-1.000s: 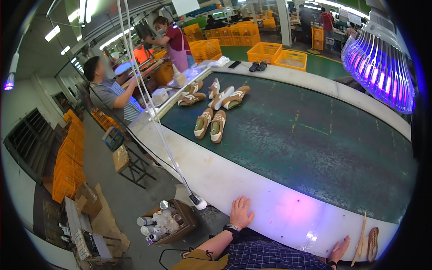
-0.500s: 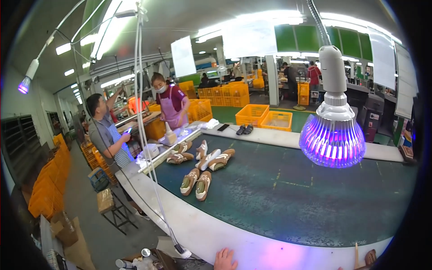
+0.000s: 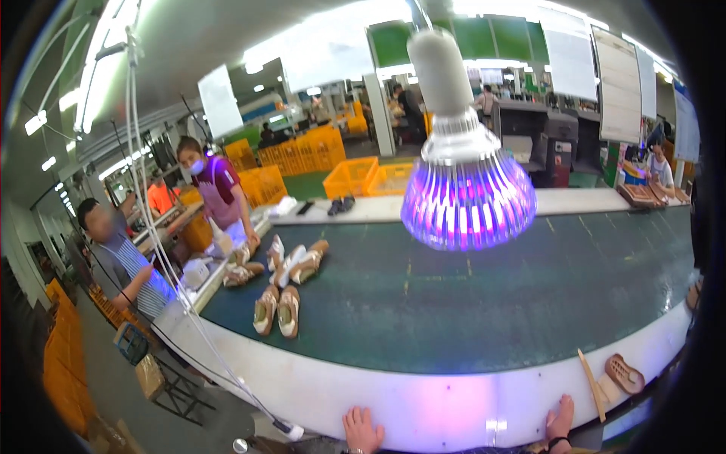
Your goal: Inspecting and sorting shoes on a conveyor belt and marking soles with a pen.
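My left hand (image 3: 361, 430) lies on the white near ledge (image 3: 302, 392) of the conveyor, fingers stretched out and nothing in them. Farther right on the same ledge rests my right hand (image 3: 560, 418), with a dark band at the wrist; its fingers look extended and it holds nothing visible. Just right of it lie a thin tan stick (image 3: 591, 384) and a brown shoe sole (image 3: 625, 374), both apart from the hand. Pairs of brown-and-white sneakers (image 3: 288, 311) stand toward the left end of the dark green belt (image 3: 423, 318).
A lamp (image 3: 469, 193) glowing purple hangs over the belt. White cables (image 3: 162, 257) slant down to the ledge at left. Two co-workers stand at the left end, one in a purple apron (image 3: 219, 189). Orange crates (image 3: 349, 177) stand beyond the belt; another person sits far right.
The view has swung right. My right hand now shows on the ledge, and the stick and sole are in fuller view. The co-worker in the apron now reaches toward the sneakers.
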The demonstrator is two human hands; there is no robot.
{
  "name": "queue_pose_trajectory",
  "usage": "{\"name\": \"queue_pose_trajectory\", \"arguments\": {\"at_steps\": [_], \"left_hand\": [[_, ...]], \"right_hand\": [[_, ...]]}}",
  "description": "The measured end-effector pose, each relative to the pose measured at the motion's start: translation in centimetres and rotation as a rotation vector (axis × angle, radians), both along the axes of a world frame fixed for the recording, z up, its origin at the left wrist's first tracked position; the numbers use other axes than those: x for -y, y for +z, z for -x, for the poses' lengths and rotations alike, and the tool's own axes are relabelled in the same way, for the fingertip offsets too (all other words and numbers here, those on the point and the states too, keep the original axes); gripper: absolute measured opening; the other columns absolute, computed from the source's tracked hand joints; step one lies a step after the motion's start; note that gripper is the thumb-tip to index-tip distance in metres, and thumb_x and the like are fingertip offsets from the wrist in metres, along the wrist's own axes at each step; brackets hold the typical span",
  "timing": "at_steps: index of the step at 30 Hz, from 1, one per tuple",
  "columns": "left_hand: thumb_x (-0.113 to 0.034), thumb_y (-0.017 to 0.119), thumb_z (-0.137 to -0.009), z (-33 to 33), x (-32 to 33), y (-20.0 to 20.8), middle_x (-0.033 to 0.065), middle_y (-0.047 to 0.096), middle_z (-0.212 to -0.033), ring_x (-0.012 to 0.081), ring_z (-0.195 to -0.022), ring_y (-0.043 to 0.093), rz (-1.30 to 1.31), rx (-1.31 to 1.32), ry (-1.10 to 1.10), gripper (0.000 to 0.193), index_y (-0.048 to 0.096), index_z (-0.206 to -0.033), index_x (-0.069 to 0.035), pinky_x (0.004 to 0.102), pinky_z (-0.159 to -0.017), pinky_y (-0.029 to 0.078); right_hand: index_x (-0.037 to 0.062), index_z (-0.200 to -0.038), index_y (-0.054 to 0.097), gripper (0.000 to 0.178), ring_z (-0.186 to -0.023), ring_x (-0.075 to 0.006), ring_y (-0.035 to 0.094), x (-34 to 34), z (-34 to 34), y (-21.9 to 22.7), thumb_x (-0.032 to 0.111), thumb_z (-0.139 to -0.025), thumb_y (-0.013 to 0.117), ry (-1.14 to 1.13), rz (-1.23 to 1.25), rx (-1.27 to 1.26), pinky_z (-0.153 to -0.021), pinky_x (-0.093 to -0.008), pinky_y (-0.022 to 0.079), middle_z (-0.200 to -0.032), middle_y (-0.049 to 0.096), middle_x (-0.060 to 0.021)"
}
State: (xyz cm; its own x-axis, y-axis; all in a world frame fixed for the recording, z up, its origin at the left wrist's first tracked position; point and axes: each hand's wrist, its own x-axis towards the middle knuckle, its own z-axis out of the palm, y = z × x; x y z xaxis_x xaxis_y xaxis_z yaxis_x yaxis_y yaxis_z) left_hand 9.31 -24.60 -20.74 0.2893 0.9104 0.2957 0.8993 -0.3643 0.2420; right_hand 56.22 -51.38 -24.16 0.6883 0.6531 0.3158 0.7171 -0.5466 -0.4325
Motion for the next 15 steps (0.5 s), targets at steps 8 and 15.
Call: {"name": "queue_pose_trajectory", "arguments": {"at_steps": [8,15], "left_hand": [[-0.034,0.058,-0.073,-1.1,-3.2,0.5,0.0255,0.045,-0.127,0.0422,-0.122,0.036,-0.027,0.034,-0.028,0.060,0.050,-0.121,0.000,0.0557,-0.106,0.023],[-0.035,0.057,-0.074,0.5,-0.9,-1.0,0.0219,0.044,-0.129,0.0393,-0.123,0.037,-0.007,0.023,0.039,0.058,0.051,-0.121,-0.002,0.0531,-0.105,0.026]], "right_hand": [[-0.0060,-0.133,0.036,0.067,-0.118,-0.0394,0.044,-2.5,0.6,2.8,0.001,-0.071,0.061,-0.001,-0.002,-0.068,-0.105,-0.0430,0.031,-0.126,0.048,-0.0253],[-0.0048,-0.125,0.044,0.051,-0.113,-0.0402,0.047,-1.9,1.1,3.0,0.010,-0.078,0.058,0.034,-0.019,-0.029,-0.101,-0.0443,0.034,-0.119,0.051,-0.0253]]}}
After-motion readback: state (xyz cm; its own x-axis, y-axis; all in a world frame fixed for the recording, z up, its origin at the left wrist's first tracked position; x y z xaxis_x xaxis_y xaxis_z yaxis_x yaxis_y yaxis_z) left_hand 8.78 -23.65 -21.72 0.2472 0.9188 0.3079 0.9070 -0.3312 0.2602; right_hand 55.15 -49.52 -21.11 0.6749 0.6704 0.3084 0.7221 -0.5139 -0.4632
